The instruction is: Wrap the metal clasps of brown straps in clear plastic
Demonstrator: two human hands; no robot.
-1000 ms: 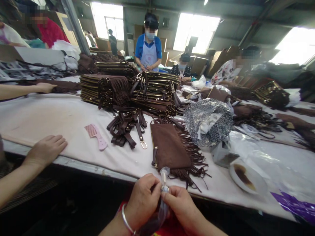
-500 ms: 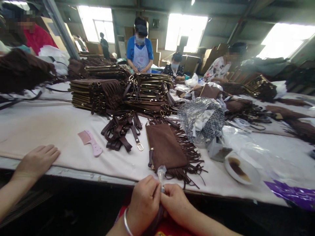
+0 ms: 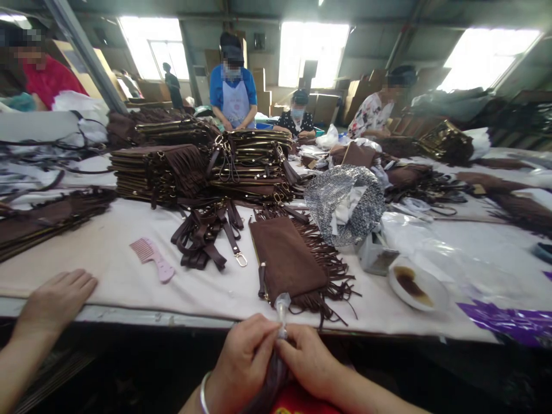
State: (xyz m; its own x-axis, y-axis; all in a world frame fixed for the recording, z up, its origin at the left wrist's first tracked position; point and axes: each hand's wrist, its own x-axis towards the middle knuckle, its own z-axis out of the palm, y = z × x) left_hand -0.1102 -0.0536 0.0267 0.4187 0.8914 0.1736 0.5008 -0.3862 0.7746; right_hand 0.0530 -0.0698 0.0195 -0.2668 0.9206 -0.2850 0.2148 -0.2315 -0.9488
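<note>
Nearest, a patch of bright red cloth with yellow marks (image 3: pixel 297 399) shows below the wrists, beside a smooth silver-coloured bangle (image 3: pixel 203 392) on the left arm. Just in front of the table's near edge, the left hand (image 3: pixel 246 357) and right hand (image 3: pixel 311 357) meet, the grip of each pinching a narrow, clear plastic sleeve (image 3: pixel 282 307) between thumb and fingers; its crumpled end pokes up above the fingertips, and a dark brown length (image 3: pixel 272 376) runs down between the palms. At left, a co-worker's hand (image 3: pixel 64 296) lies flat at the edge of the table covered in pale cloth (image 3: pixel 116 293). Just beyond the sleeve lies a flat, dark brown fringed pouch (image 3: pixel 291 256); to its right are a round white dish holding brown liquid (image 3: pixel 416 284) and a shiny purple plastic sheet (image 3: pixel 509 322). Left of the pouch lie a heap of brown straps with metal clasps (image 3: pixel 200 241) and a pale pink comb (image 3: pixel 153 261). Behind rise stacks of brown, gold-zipped pouches (image 3: pixel 157 172), and farther back stands a person in a blue top and pale apron (image 3: pixel 235 103).
</note>
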